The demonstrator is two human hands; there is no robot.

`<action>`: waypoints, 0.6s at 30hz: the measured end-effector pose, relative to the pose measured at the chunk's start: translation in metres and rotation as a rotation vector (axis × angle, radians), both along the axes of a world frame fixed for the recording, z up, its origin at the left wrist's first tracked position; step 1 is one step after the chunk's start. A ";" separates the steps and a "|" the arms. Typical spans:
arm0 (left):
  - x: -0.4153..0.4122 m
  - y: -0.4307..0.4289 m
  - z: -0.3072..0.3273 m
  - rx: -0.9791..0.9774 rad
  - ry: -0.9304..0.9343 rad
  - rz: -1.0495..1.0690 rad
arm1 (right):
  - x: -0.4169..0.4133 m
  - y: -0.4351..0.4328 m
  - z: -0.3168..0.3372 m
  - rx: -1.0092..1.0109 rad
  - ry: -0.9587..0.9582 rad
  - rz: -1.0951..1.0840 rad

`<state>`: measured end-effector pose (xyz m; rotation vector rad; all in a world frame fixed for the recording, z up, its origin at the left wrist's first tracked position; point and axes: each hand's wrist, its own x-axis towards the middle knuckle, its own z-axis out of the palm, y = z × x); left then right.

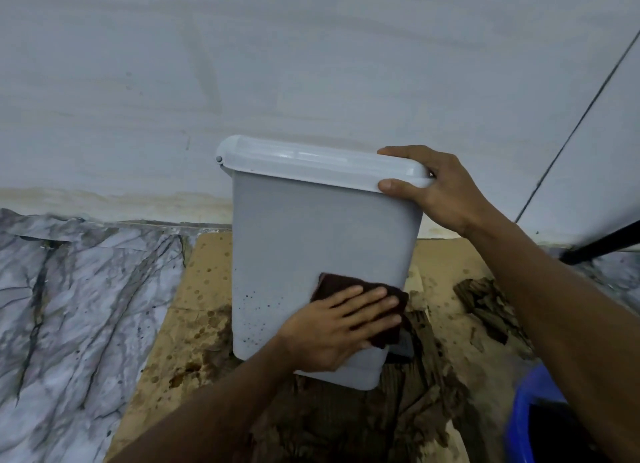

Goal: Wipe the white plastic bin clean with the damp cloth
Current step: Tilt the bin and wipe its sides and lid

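A white plastic bin (311,234) with a closed lid stands upright against the wall, on wet cardboard. Dark specks dot its lower front left. My left hand (343,327) lies flat on a dark brown cloth (394,300), pressing it against the bin's lower front right. My right hand (440,189) grips the lid's right corner, thumb on the front rim and fingers over the top. Most of the cloth is hidden under my left fingers.
Stained, soaked cardboard (194,310) covers the floor under the bin. Marble-patterned flooring (79,306) lies to the left. A blue bucket (530,414) sits at the bottom right. A dark pole (602,244) leans at the right by the grey wall (242,64).
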<state>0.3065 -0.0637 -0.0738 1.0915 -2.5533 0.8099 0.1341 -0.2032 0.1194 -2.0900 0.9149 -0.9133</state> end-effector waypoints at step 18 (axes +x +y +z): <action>0.012 0.043 -0.074 0.085 -0.189 -0.142 | 0.001 0.000 -0.003 -0.036 0.006 -0.013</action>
